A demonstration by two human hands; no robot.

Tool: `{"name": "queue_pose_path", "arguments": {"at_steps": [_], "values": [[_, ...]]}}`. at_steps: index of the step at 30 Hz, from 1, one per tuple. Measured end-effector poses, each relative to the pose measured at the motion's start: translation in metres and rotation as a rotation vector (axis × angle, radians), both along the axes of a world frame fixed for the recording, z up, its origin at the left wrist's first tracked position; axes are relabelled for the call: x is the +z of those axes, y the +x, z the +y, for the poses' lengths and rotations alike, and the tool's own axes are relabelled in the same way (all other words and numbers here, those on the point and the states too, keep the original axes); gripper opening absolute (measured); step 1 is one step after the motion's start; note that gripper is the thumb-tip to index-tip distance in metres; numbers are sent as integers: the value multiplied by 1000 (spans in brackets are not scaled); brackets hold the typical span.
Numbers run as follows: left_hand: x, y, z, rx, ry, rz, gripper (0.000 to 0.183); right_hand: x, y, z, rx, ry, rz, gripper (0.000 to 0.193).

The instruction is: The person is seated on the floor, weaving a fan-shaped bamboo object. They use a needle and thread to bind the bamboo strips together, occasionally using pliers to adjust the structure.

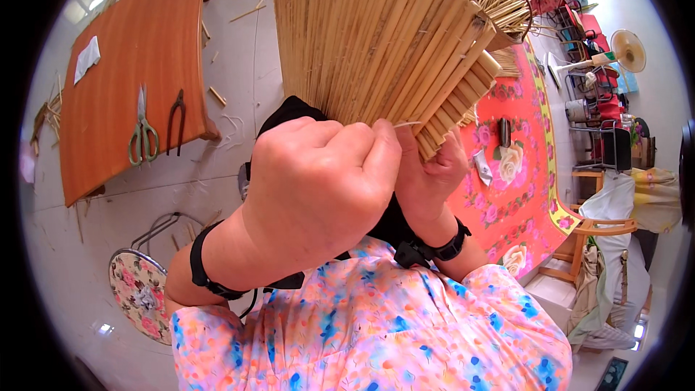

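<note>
A stiff mat of pale straw-coloured stalks [369,36], laid side by side and fanning out, rises in front of me. Its lower right corner shows a second layer of stalk ends. My left hand [326,163] is closed in a fist against the mat's lower edge; what its fingers hold, if anything, is hidden. My right hand [434,170] grips the corner of the mat, thumb on the near side and fingers curled by the stalk ends. A thin whitish strip [408,124] shows between the two hands; I cannot tell whether it is thread.
On the left, a brown wooden table [137,43] carries scissors [143,134], dark pliers [177,119] and a white paper [87,59]. A round flowered stool [137,293] stands below it. At right are a red floral cloth [499,195], a basket of stalks [507,3] and a fan [627,51].
</note>
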State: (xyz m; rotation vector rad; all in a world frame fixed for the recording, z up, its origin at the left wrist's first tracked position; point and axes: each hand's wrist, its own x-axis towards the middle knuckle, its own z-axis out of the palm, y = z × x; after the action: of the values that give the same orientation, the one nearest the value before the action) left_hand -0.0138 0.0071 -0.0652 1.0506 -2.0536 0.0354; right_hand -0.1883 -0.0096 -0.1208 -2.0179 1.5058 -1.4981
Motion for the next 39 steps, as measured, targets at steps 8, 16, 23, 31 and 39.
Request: {"name": "queue_pose_path", "arguments": {"at_steps": [8, 16, 23, 31, 39], "values": [[-6, 15, -13, -96, 151, 190, 18, -3, 10, -3, 71, -119, -30, 19], [14, 36, -1, -12, 497, 127, 16, 1, 26, -1, 234, -112, -123, 41], [18, 48, 7, 101, 642, 94, 15, -13, 35, 1, 378, -12, -383, 57], [14, 42, 11, 151, 594, 101, 10, -22, 30, -4, 448, 56, -465, 66], [8, 31, 11, 213, 454, 52, 10, -27, 23, -14, 528, 37, -614, 63]]}}
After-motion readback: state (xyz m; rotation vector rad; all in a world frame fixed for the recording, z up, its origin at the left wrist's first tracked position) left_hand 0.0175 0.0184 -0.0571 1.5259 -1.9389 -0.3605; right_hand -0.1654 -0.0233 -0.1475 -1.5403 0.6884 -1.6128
